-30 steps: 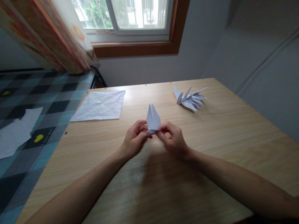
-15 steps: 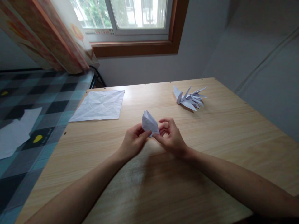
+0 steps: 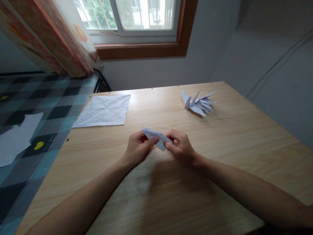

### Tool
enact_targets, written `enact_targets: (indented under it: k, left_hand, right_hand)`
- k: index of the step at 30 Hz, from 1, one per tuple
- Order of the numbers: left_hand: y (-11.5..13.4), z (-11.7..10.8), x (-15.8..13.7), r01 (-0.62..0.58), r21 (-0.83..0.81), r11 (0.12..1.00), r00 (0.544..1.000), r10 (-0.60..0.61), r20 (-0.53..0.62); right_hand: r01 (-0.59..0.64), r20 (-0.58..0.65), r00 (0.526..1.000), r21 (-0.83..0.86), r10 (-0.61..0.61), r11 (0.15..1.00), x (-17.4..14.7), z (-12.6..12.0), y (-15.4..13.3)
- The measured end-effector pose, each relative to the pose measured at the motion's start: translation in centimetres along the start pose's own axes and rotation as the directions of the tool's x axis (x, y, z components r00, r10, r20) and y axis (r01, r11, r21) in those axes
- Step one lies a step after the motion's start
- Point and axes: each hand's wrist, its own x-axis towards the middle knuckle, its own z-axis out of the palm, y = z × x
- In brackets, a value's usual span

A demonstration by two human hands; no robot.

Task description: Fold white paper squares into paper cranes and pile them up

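Note:
A small piece of folded white paper (image 3: 160,139) is held between my two hands above the wooden table (image 3: 234,143). My left hand (image 3: 140,145) pinches its left part, thumb on top and fingers behind. On the right side, my right hand (image 3: 179,143) grips the paper with its thumb on the near face and the other fingers curled behind. The folded paper lies tilted, with a pointed corner toward me. Beyond my right hand, several folded paper pieces (image 3: 199,104) with pointed tips lie in a cluster.
A creased paper sheet (image 3: 105,111) lies flat at the table's far left. Torn white paper (image 3: 18,140) rests on the checkered cloth (image 3: 14,192) left of the table. A window (image 3: 144,19) and a patterned curtain (image 3: 56,39) are at the back.
The folded paper has tipped from upright to a flatter slant and lies slightly lower. My right fingers, partly raised before, have closed around its right side.

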Motion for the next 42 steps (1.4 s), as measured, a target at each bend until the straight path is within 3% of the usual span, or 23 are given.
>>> enact_targets:
  k: [8, 14, 17, 21, 30, 36, 42]
  left_hand:
    - [0.5, 0.11, -0.04, -0.015, 0.065, 0.998, 0.999, 0.017, -0.033]
    - [0.47, 0.08, -0.03, -0.009, 0.07, 0.998, 0.99, 0.019, -0.143]
    - [0.16, 0.01, -0.02, 0.001, 0.07, 0.998, 0.99, 0.009, -0.143]
    - [-0.05, 0.03, -0.05, -0.001, 0.058, 0.998, 0.994, 0.007, -0.109]
    - [0.34, -0.15, 0.12, -0.053, 0.148, 0.988, 0.981, 0.079, -0.176]
    - [0.13, -0.19, -0.02, -0.051, 0.185, 0.981, 0.99, 0.074, -0.122]
    - [0.18, -0.28, 0.02, -0.081, 0.223, 0.971, 0.985, 0.112, -0.13]
  right_hand:
    - [-0.103, 0.076, 0.992, 0.047, 0.099, 0.994, 0.28, 0.05, 0.1]
    - [-0.133, 0.067, 0.989, 0.024, 0.131, 0.991, 0.17, -0.04, -0.15]
    - [-0.157, 0.045, 0.987, 0.04, 0.155, 0.987, 0.11, 0.04, 0.07]
    - [-0.14, 0.06, 0.989, 0.102, 0.134, 0.985, 0.16, 0.11, 0.32]
    - [-0.135, 0.05, 0.99, 0.022, 0.134, 0.991, 0.16, -0.08, 0.16]
    - [-0.134, 0.056, 0.99, 0.103, 0.129, 0.986, 0.07, 0.17, 0.57]
    - [-0.115, 0.081, 0.991, 0.057, 0.11, 0.992, 0.15, 0.15, 0.42]
